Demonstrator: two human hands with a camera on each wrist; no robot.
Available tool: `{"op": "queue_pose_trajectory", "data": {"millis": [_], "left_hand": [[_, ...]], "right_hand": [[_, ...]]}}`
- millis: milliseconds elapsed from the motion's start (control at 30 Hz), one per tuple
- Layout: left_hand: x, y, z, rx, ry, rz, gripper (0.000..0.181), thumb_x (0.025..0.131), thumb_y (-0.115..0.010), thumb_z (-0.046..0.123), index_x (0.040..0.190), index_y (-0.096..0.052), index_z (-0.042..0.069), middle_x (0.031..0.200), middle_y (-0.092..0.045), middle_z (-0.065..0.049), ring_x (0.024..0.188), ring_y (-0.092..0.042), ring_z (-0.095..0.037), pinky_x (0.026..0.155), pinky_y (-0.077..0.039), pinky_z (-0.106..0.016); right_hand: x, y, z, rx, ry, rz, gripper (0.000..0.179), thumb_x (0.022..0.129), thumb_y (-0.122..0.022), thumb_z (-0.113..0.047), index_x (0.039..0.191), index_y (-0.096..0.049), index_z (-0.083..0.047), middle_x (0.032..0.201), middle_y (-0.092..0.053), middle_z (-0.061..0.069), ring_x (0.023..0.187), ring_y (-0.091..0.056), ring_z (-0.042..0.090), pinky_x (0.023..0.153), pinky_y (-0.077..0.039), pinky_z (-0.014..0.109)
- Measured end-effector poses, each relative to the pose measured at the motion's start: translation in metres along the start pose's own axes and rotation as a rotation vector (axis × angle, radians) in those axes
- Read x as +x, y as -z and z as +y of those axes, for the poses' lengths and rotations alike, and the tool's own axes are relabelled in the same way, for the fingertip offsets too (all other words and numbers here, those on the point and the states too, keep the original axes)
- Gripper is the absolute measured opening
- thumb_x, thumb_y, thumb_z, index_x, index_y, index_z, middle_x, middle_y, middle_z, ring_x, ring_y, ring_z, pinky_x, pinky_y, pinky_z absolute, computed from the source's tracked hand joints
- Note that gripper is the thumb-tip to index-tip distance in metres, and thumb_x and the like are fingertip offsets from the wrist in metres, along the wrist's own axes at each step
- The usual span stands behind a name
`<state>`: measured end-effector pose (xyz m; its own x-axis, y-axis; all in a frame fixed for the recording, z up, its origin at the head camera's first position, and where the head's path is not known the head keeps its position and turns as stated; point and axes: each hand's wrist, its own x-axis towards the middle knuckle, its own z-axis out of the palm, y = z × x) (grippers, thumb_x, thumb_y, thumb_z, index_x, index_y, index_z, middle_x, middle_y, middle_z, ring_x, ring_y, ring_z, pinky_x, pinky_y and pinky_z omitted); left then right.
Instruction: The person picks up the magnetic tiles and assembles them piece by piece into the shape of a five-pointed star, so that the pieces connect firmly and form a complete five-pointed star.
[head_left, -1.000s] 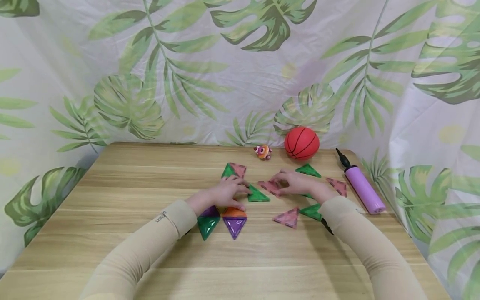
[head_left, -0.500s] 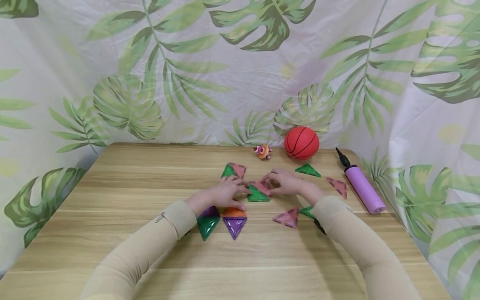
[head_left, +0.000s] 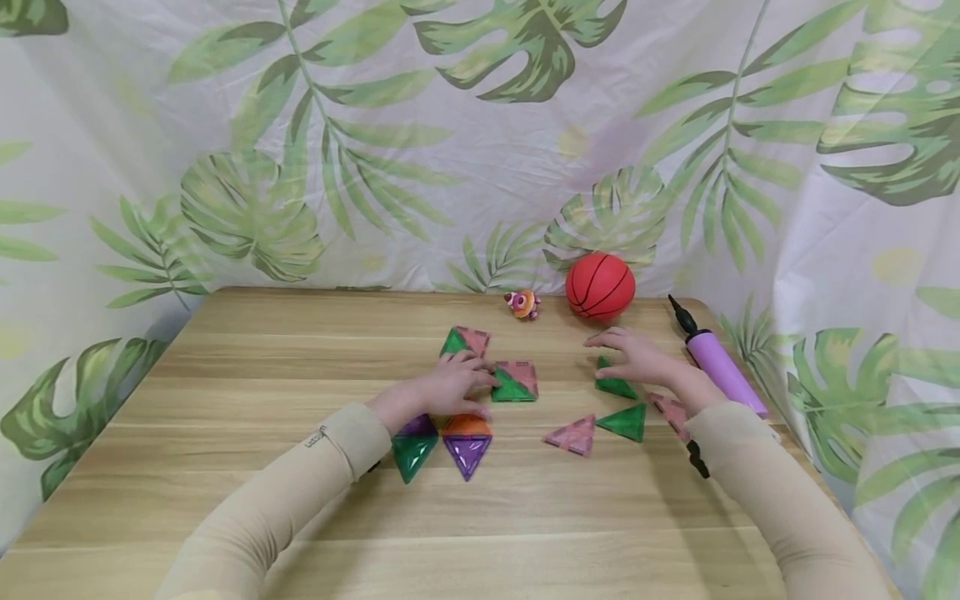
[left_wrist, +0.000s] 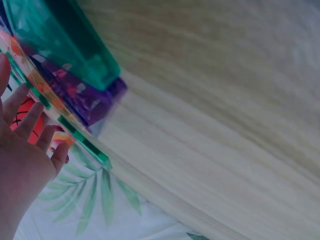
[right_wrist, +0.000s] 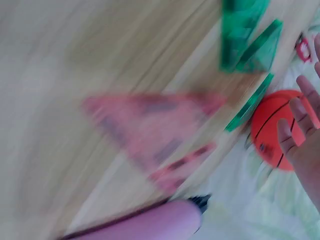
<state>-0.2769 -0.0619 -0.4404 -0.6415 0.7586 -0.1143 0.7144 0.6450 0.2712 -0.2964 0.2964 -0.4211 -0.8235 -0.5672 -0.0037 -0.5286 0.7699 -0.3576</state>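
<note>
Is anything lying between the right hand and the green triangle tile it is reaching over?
Nothing visible does. The right hand hovers with straight fingers directly above the green triangle tile, partly covering it. The purple pump lies off to its right, the orange ball behind it.

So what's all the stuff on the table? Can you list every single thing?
Table: one, light wood, under everything.
Green triangle tiles: five, scattered mid-table; the darker one is by the left sleeve.
Pink triangle tiles: four; one joined to a green one in the middle.
Purple triangle tiles: two, near the left wrist.
Orange tile: one, above the purple one.
Ball: one, red-orange, at the back.
Small toy: one, pink and orange, left of the ball.
Pump: one, purple with black tip, right side.
Curtain: white with green leaves, behind.
Left hand: resting on tiles.
Right hand: spread over a green tile.
</note>
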Motion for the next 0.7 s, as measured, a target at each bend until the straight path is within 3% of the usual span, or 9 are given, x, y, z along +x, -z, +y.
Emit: {"op": "queue_pose_trajectory", "data": {"millis": [133,333,500,700], "left_hand": [[0.004,-0.002,0.017,0.026,-0.064,0.017,0.060,0.085,-0.064,0.049,0.136,-0.051,0.021,0.146,-0.040,-0.006,0.137,-0.025,-0.034,0.109,-0.019,-0.059],[0.018,-0.006,0.055,0.063,-0.202,0.029,0.061,0.083,-0.068,0.045,0.137,-0.050,0.021,0.142,-0.045,-0.002,0.135,-0.030,-0.028,0.109,-0.023,-0.052],[0.036,-0.011,0.076,0.104,-0.234,0.018,0.059,0.083,-0.068,0.044,0.136,-0.051,0.024,0.140,-0.047,0.001,0.133,-0.033,-0.023,0.111,-0.023,-0.047],[0.050,-0.017,0.088,0.124,-0.257,-0.012,0.052,0.084,-0.066,0.045,0.131,-0.056,0.027,0.135,-0.050,0.003,0.130,-0.036,-0.019,0.103,-0.031,-0.040]], "right_hand": [[-0.017,0.000,0.010,0.001,-0.016,-0.011,0.054,0.080,-0.076,-0.024,0.129,-0.057,-0.010,0.130,-0.055,0.012,0.123,-0.044,0.036,0.103,-0.029,0.058],[-0.031,-0.008,0.017,-0.018,0.000,-0.066,0.055,0.079,-0.076,-0.029,0.128,-0.058,-0.010,0.133,-0.052,0.015,0.124,-0.042,0.038,0.106,-0.021,0.061],[-0.029,-0.014,0.018,-0.002,0.007,-0.070,0.052,0.081,-0.075,-0.027,0.127,-0.060,-0.010,0.134,-0.051,0.015,0.124,-0.040,0.039,0.105,-0.025,0.061],[-0.023,-0.018,0.018,-0.019,0.047,-0.061,0.049,0.082,-0.074,-0.026,0.126,-0.061,-0.010,0.132,-0.052,0.014,0.122,-0.042,0.038,0.101,-0.033,0.058]]}}
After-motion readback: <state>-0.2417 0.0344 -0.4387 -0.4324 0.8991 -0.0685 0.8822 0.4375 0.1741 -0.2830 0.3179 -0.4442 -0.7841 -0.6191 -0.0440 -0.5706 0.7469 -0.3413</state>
